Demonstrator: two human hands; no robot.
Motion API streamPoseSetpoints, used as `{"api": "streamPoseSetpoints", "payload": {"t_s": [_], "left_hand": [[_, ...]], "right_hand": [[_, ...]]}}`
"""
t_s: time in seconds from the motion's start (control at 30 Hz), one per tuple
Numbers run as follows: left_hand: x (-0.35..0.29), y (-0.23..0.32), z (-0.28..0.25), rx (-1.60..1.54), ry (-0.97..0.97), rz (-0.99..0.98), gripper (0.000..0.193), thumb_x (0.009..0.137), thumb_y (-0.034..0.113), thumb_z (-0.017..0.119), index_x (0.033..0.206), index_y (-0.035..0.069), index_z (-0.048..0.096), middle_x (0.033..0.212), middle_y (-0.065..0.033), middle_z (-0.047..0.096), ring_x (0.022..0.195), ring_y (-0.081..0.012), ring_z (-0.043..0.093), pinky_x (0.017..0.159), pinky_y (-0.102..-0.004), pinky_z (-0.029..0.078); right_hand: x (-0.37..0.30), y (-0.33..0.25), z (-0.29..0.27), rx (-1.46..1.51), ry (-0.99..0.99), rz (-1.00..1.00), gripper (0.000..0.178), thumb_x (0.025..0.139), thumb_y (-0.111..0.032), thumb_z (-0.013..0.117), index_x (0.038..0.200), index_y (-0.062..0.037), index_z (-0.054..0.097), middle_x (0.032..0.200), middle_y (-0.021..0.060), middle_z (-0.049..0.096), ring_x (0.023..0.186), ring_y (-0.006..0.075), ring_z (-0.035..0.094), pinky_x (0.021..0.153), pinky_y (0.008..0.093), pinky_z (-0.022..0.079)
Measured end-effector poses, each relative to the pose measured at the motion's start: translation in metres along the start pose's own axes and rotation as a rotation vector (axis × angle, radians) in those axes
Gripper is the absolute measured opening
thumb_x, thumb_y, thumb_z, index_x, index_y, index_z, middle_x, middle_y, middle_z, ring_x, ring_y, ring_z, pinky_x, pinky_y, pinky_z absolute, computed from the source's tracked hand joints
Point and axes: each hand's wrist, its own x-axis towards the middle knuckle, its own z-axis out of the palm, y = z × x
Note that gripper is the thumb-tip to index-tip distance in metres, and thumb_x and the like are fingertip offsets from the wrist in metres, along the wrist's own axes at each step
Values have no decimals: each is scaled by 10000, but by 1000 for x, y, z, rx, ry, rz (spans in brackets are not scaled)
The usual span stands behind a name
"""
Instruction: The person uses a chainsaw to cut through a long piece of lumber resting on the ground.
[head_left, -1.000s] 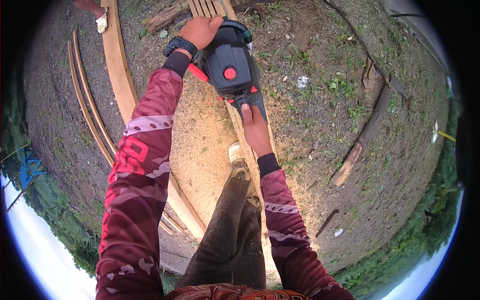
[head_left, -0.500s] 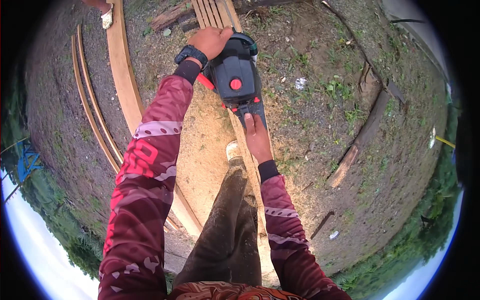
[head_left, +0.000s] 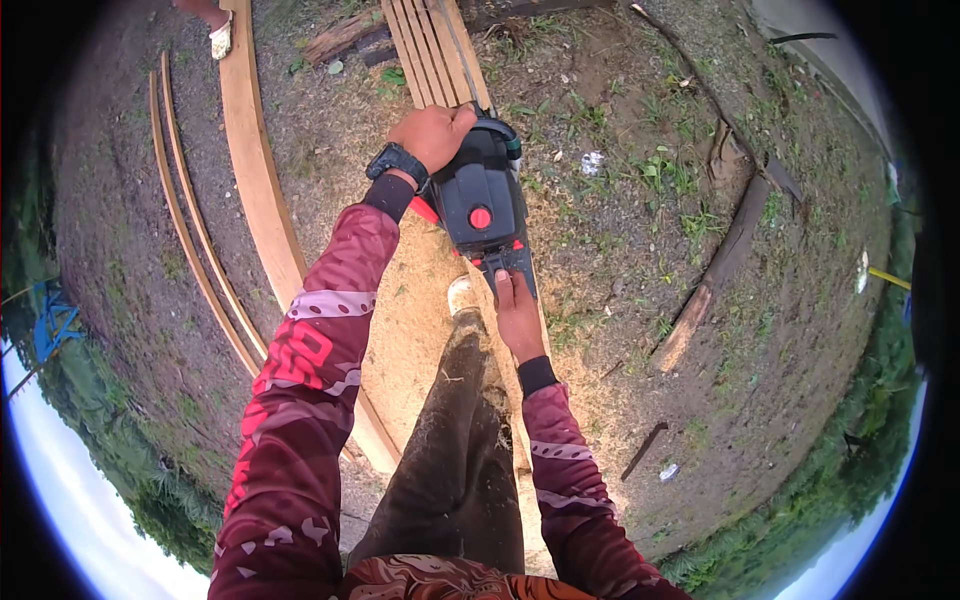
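A black chainsaw [head_left: 482,195] with red buttons is between my two hands, over a long timber beam [head_left: 427,45]. Around its front handle, at the far left of the body, my left hand [head_left: 430,138] is closed; a black watch is on that wrist. My right hand [head_left: 518,315] grips the rear handle, with the thumb lying on top. Past the saw body, the beam shows several straight parallel cuts running lengthwise. Where the bar meets the wood is hidden by the body and my left hand.
Sawdust [head_left: 405,340] covers the ground around my shoe [head_left: 461,296]. On the left lie a wide plank [head_left: 250,140] and thin strips [head_left: 185,200]. Another person's foot [head_left: 221,40] stands by the plank's far end. A dark log [head_left: 715,275] and a long branch lie to the right.
Both hands and the chainsaw have come nearer to me along the beam. More of the cut beam now shows beyond the saw.
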Motion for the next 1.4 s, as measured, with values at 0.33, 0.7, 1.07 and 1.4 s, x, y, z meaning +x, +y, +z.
{"api": "streamPoseSetpoints", "payload": {"t_s": [0.33,0.7,1.07,1.4], "left_hand": [[54,-31,-11,89,-6,113,556,967,512,475,868,21,716,830,-241,693,794,-470,663,727,-529,521],[6,-2,-2,39,-15,-52,587,966,537,495,833,16,729,802,-265,681,796,-469,672,732,-514,534],[-68,16,25,20,-46,-22,611,983,538,439,895,10,734,846,-262,694,822,-476,669,763,-531,531],[-121,26,45,38,-27,-20,608,975,550,449,910,24,748,859,-259,701,833,-480,673,777,-530,535]], "right_hand": [[22,-36,6,-65,2,16,500,1055,-512,412,1185,-52,560,1033,318,669,1016,547,598,849,577,462],[-8,-19,-6,-77,15,29,474,1062,-482,420,1183,-44,555,1049,327,659,1019,545,599,851,564,466],[-64,39,-22,-82,-6,13,475,1059,-484,411,1156,-41,550,1014,316,661,1013,546,595,853,566,460],[-101,89,-27,-100,41,-42,515,1075,-487,416,1108,-2,584,736,125,555,664,262,544,673,406,442]]}}
